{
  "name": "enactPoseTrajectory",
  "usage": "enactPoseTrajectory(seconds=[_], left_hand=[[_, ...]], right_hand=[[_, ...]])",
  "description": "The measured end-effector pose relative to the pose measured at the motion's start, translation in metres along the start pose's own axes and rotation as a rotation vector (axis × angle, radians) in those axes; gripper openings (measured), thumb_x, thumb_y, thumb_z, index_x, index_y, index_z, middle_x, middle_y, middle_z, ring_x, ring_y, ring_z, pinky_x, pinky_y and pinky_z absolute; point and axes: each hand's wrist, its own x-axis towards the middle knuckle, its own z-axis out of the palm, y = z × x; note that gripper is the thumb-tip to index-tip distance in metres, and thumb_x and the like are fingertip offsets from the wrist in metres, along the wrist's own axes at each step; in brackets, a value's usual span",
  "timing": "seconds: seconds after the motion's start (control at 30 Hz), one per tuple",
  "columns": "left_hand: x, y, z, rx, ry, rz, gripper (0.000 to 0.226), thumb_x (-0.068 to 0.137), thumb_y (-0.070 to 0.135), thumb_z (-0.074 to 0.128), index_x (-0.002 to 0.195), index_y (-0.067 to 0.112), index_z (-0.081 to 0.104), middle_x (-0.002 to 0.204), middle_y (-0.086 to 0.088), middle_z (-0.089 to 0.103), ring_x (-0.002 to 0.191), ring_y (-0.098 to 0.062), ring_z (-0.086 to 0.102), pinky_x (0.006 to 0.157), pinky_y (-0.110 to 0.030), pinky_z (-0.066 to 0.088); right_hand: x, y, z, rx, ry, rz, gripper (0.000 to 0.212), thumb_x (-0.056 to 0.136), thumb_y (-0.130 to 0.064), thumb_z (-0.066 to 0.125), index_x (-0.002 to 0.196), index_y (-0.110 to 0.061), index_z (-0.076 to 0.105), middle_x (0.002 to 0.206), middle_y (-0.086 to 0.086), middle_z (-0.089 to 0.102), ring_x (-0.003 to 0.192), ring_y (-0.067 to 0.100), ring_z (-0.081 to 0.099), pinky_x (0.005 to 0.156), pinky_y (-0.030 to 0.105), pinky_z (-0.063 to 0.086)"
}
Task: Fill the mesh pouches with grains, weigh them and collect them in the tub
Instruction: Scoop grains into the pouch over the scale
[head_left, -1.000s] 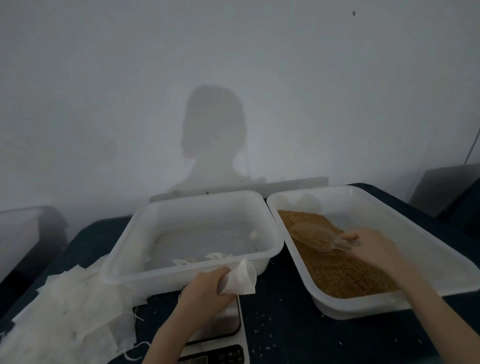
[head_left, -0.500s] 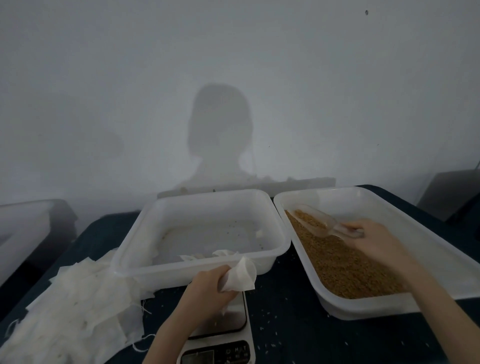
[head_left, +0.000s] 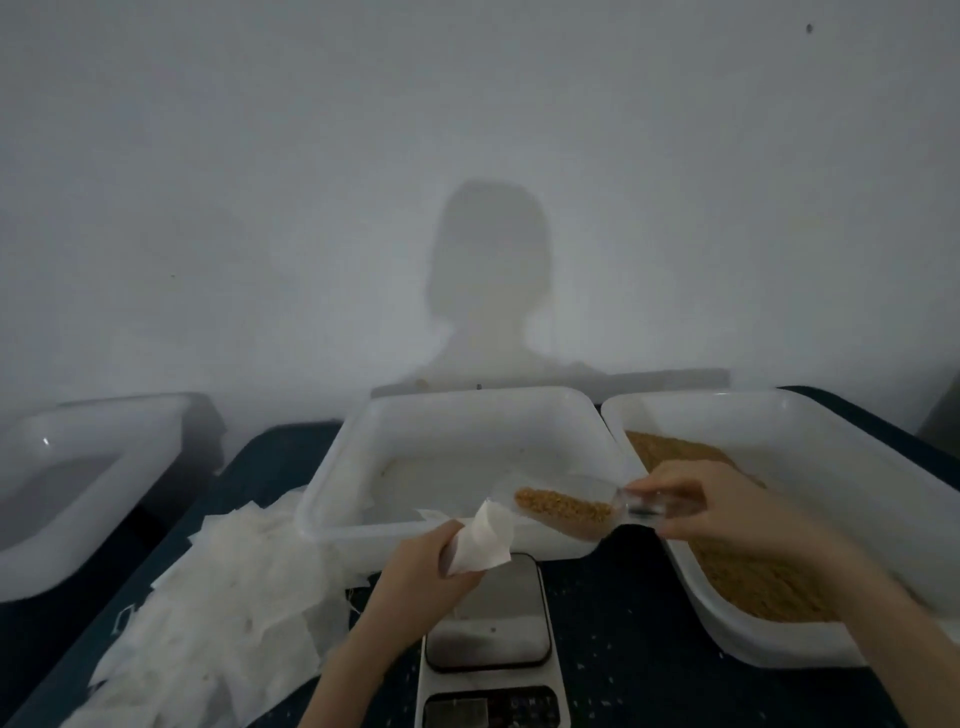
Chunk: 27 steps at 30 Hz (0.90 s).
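Nearby, a scale (head_left: 488, 618) and spare pouches (head_left: 218, 597) lie on the desk while the left hand (head_left: 421, 577) pinches a mesh pouch (head_left: 483, 538) and the right hand (head_left: 727, 512) grips a grain-filled scoop (head_left: 566, 506) over the tub (head_left: 467, 415).

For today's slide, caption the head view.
Right hand brings a grain-filled scoop toward the mesh pouch held by the left hand.

On the dark worktop (head_left: 639, 623) a white rectangular plastic tub (head_left: 467, 415) sits at centre, with a white plastic tray of brown grains (head_left: 753, 571) touching its right side. Before the tub stands a white digital scale with a steel plate (head_left: 488, 618). A heap of white mesh pouches (head_left: 223, 597) lies left of it (partly under the tub's corner). Another white plastic tub (head_left: 78, 467) sits far left.
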Motion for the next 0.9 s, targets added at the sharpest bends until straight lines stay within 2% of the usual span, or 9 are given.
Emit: enactPoseTrajectory(seconds=[0.2, 0.33, 0.43, 0.57, 0.67, 0.77, 0.83, 0.9], left_hand=[[-0.006, -0.005, -0.007, 0.046, 0.010, -0.010, 0.016, 0.078, 0.043, 0.066, 0.088, 0.042, 0.054, 0.078, 0.021, 0.064, 0.074, 0.010, 0.057, 0.055, -0.008, 0.039], [-0.010, -0.001, -0.010, 0.088, 0.004, 0.015, 0.025, 0.077, 0.046, 0.064, 0.100, 0.040, 0.056, 0.083, 0.024, 0.063, 0.078, 0.012, 0.057, 0.057, -0.008, 0.039], [-0.011, 0.003, -0.009, 0.195, -0.031, 0.026, 0.031, 0.079, 0.049, 0.061, 0.107, 0.040, 0.051, 0.090, 0.023, 0.062, 0.079, 0.009, 0.057, 0.061, -0.009, 0.040], [-0.008, 0.012, -0.005, 0.288, -0.056, 0.097, 0.045, 0.082, 0.052, 0.058, 0.121, 0.038, 0.040, 0.107, 0.018, 0.060, 0.094, -0.003, 0.056, 0.084, -0.024, 0.043], [-0.009, 0.017, -0.003, 0.209, -0.084, 0.089, 0.051, 0.082, 0.053, 0.058, 0.126, 0.036, 0.037, 0.111, 0.015, 0.057, 0.097, -0.005, 0.055, 0.090, -0.028, 0.045], [-0.010, 0.020, -0.002, 0.151, -0.130, 0.073, 0.058, 0.080, 0.051, 0.063, 0.129, 0.036, 0.036, 0.117, 0.013, 0.055, 0.102, -0.007, 0.054, 0.090, -0.027, 0.046], [-0.010, 0.021, 0.000, 0.089, -0.154, 0.062, 0.059, 0.079, 0.049, 0.067, 0.129, 0.035, 0.038, 0.119, 0.015, 0.054, 0.103, -0.004, 0.053, 0.089, -0.023, 0.047], [-0.010, 0.022, 0.003, 0.005, -0.135, 0.044, 0.052, 0.080, 0.047, 0.069, 0.122, 0.034, 0.042, 0.112, 0.017, 0.056, 0.098, -0.001, 0.055, 0.085, -0.022, 0.050]], right_hand=[[0.001, -0.016, 0.008, -0.010, -0.091, -0.021, 0.043, 0.077, -0.011, 0.074, 0.099, -0.047, 0.068, 0.094, -0.023, 0.063, 0.086, -0.006, 0.059, 0.075, 0.010, 0.047], [0.000, -0.022, 0.009, -0.050, -0.120, -0.024, 0.044, 0.078, -0.012, 0.073, 0.096, -0.051, 0.066, 0.092, -0.022, 0.062, 0.084, -0.011, 0.057, 0.071, 0.004, 0.042], [0.001, -0.027, 0.008, -0.105, -0.162, -0.021, 0.044, 0.079, -0.014, 0.073, 0.097, -0.053, 0.064, 0.093, -0.025, 0.061, 0.087, -0.016, 0.054, 0.072, 0.003, 0.041], [0.005, -0.034, 0.011, -0.167, -0.205, -0.005, 0.042, 0.081, -0.019, 0.072, 0.103, -0.054, 0.060, 0.101, -0.022, 0.060, 0.093, -0.012, 0.053, 0.079, 0.013, 0.045], [0.008, -0.039, 0.013, -0.142, -0.217, 0.010, 0.043, 0.083, -0.018, 0.071, 0.108, -0.051, 0.061, 0.103, -0.016, 0.060, 0.098, -0.001, 0.056, 0.093, 0.025, 0.048], [0.008, -0.046, 0.012, -0.156, -0.249, 0.032, 0.042, 0.083, -0.017, 0.070, 0.109, -0.049, 0.061, 0.102, -0.014, 0.061, 0.096, 0.002, 0.057, 0.094, 0.029, 0.049], [0.010, -0.052, 0.011, -0.222, -0.252, 0.029, 0.041, 0.084, -0.020, 0.070, 0.111, -0.050, 0.060, 0.099, -0.021, 0.061, 0.092, -0.006, 0.056, 0.089, 0.021, 0.049], [0.017, -0.061, 0.011, -0.414, -0.183, -0.031, 0.042, 0.086, -0.027, 0.068, 0.119, -0.049, 0.058, 0.101, -0.027, 0.060, 0.088, -0.013, 0.051, 0.078, 0.007, 0.039]])
